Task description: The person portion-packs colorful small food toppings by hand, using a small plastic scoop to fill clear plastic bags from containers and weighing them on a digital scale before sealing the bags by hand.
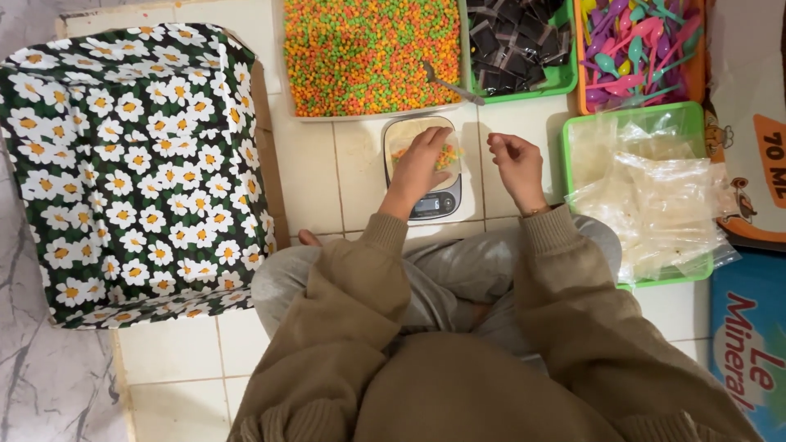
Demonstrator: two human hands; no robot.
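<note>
My left hand [419, 164] rests on a small clear bag of orange, green and yellow candy balls [446, 155] lying on a small digital kitchen scale [434, 205] on the tiled floor. My right hand [516, 164] hovers just right of the scale, fingers loosely curled, with nothing visible in them. Behind the scale stands a large white tray [372, 113] full of the same coloured balls, with a metal spoon [450, 84] lying at its right edge.
A big box covered in daisy-print cloth [131, 164] stands at left. A green tray of dark packets [561, 80], an orange tray of coloured plastic spoons [696, 78] and a green tray of clear bags [692, 119] lie right. Cardboard cartons [749, 123] line the right edge.
</note>
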